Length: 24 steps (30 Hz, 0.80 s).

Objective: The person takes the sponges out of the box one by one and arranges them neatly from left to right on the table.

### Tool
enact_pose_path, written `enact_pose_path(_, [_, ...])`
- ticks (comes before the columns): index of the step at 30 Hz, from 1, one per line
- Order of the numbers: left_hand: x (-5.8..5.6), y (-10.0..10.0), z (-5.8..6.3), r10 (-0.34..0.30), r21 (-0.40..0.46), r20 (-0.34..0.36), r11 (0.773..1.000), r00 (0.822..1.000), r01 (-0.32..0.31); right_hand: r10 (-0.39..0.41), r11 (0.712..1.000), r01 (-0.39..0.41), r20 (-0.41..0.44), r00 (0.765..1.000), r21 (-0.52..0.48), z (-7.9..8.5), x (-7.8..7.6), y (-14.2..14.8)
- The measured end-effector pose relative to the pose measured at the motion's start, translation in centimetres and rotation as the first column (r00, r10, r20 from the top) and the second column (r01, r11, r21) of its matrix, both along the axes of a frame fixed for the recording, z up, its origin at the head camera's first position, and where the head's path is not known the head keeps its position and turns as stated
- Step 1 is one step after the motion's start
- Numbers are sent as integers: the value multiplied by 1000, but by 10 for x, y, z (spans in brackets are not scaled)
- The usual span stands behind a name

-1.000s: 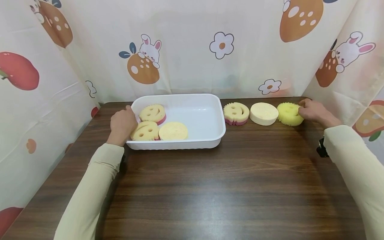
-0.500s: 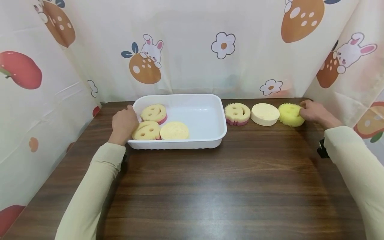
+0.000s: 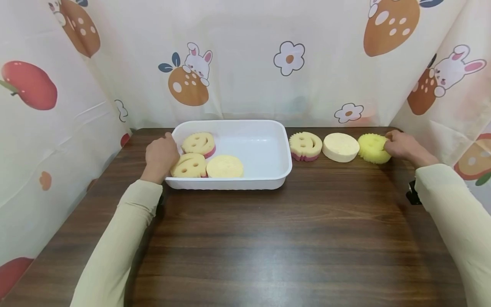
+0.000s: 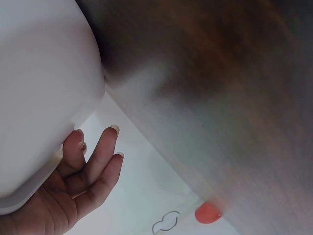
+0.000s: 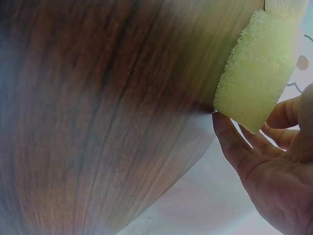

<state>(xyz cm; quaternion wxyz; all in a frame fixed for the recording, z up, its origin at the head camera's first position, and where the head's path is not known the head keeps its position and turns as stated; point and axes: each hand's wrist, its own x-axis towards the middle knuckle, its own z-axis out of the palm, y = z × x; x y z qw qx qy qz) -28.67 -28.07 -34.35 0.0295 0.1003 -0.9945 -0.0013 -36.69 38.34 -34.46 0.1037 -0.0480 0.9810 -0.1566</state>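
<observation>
- So our left hand (image 3: 161, 155) is at the left end of a white, glossy, rectangular tray (image 3: 264, 155), gripping its rim, with a couple of fingers bent loosely outside it.
- Our right hand (image 3: 404, 147) has its fingers bent in close, pinching the right edge of a fuzzy, bright yellow, round sponge (image 3: 373, 149), which sits on the dark brown wood-grain table (image 3: 287, 238) at the row's right end.
- Next to that sponge we've got a thick, plain cream disc (image 3: 341, 147), then a cream-and-pink smiley piece (image 3: 307, 150) right beside the tray.
- Inside the tray, towards its left: two cream smiley pieces with pink undersides (image 3: 202, 150), plus a flat-topped, pale yellow disc (image 3: 225, 166) near the front.
- Behind it all hangs a pale fruit-and-bunny-print curtain (image 3: 249, 85).
</observation>
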Motion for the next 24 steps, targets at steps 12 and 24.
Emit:
enact_pose_path(12, [0, 0, 0, -6, -6, -1, 1000, 1000, 6, 17, 1000, -16, -26, 1000, 13, 3, 1, 1])
enact_pose_path(24, [1, 0, 1, 2, 0, 8, 1000, 1000, -2, 18, 999, -21, -51, 999, -49, 5, -3, -4])
